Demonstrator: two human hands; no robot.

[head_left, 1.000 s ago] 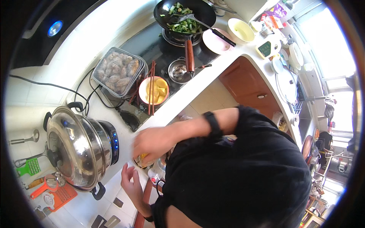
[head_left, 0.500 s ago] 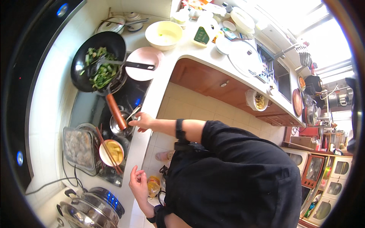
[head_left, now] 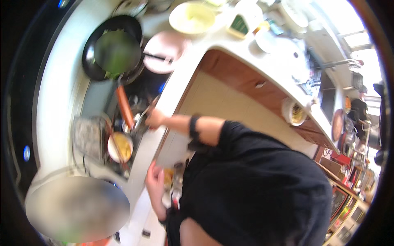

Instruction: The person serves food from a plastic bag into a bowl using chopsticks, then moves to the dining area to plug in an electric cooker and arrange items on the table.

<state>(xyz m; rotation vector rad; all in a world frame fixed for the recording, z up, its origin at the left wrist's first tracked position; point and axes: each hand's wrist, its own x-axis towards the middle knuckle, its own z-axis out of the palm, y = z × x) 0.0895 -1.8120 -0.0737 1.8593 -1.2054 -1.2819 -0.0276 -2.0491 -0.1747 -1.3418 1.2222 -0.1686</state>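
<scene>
1. My right hand (head_left: 155,119) reaches over the edge of the white table (head_left: 180,76) to the dark cooktop (head_left: 141,88). Its fingers are curled narrow around a thin metal handle (head_left: 144,115), though blur keeps me from telling just how they grip it.
2. That handle leads down to a small round steel pot (head_left: 132,125) on the cooktop, just beside the orange-red handle (head_left: 124,107) of the pan (head_left: 113,49).
3. The pan is black, round and shallow, with a smeared mass of green vegetables (head_left: 117,51) in it; it sits toward the far end of the cooktop.
4. My left hand (head_left: 155,182) hangs below the table's near edge, close to my black shirt (head_left: 254,184). Its fingers are loosely bent, and I cannot tell whether they hold anything.
5. A small white bowl (head_left: 120,146) of yellow food sits nearer me on the cooktop, with chopsticks (head_left: 111,137) laid across it, and a clear square container (head_left: 88,137) stands just beside it.
6. A pale pink plate (head_left: 162,51) lies by the pan's rim, and a cream round bowl (head_left: 192,18) stands farther along the table.
7. A wide domed steel lid (head_left: 78,209), smooth and badly blurred, fills the near left corner.
</scene>
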